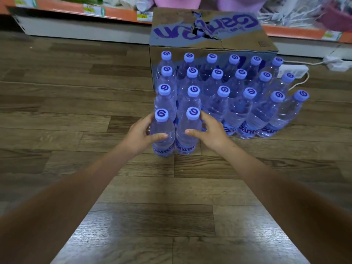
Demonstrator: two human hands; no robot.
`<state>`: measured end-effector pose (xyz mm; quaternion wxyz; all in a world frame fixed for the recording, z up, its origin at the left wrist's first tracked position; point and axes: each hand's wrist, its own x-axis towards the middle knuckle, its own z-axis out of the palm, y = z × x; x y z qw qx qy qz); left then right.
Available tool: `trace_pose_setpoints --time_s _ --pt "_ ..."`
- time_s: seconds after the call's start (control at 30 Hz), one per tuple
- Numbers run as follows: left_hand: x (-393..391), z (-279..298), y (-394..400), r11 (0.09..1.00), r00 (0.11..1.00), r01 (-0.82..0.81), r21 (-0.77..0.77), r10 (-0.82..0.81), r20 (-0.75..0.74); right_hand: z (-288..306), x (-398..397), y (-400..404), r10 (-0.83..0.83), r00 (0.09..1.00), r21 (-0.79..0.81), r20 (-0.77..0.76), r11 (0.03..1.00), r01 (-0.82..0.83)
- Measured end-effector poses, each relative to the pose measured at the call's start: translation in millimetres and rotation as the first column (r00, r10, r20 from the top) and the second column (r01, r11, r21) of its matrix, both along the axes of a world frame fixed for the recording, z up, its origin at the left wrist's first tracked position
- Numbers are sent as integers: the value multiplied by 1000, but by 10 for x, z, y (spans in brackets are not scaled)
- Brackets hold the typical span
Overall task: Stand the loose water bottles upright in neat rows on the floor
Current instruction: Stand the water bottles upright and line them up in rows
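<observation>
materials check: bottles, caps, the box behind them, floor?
Bottles: clear thin plastic, glossy; water and glints show through.
Caps: opaque matte lilac plastic, ribbed edge, printed swirl.
Box: brown cardboard, matte, torn on top.
Floor: wood-look planks, slight sheen; probably laminate or vinyl, cannot tell which.

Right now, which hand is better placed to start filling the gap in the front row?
Probably the right hand. It grips the second front bottle, right beside the bare floor where that row continues. The left hand grips the outer corner bottle, on the far side.
</observation>
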<state>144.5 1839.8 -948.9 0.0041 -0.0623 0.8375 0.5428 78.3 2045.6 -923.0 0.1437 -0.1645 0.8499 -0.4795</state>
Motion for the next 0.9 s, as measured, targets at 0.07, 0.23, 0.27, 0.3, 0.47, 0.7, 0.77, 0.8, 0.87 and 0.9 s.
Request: trace_pose_setpoints --time_s 0.07,0.23,0.27,0.3,0.47,0.7,0.77,0.8,0.87,0.9 --pt "-20 -9 8 1000 1000 4 30 -4 -13 18 -43 2 42 999 7 12 999 -42" --pt "-41 -48 1 996 999 34 79 -32 -19 6 -64 70 94 994 14 55 995 -95" --pt "-45 -57 -2 996 999 38 83 -36 -20 18 -54 75 99 994 17 57 995 -100" --pt "-52 -70 -6 996 999 42 84 -40 -21 7 -58 77 100 993 16 65 995 -101" --pt "-62 -85 -22 993 999 43 112 -45 11 11 22 65 59 992 6 114 998 -60" --pt "-33 -53 -30 981 996 77 175 -84 32 -24 88 11 25 988 -8 152 1000 -24" --pt "-38 -45 -39 982 996 80 174 -87 33 -17 113 -1 38 987 -19 157 999 -36" --pt "-39 -27 -26 980 995 85 181 -93 35 3 131 -9 43 985 -25 167 999 -40" --pt "-25 -5 6 977 995 83 198 -92 35 54 167 -19 38 982 -33 185 999 -33" --pt "-17 1 29 973 996 82 216 -89 23 53 175 -15 31 981 -35 190 999 -24"
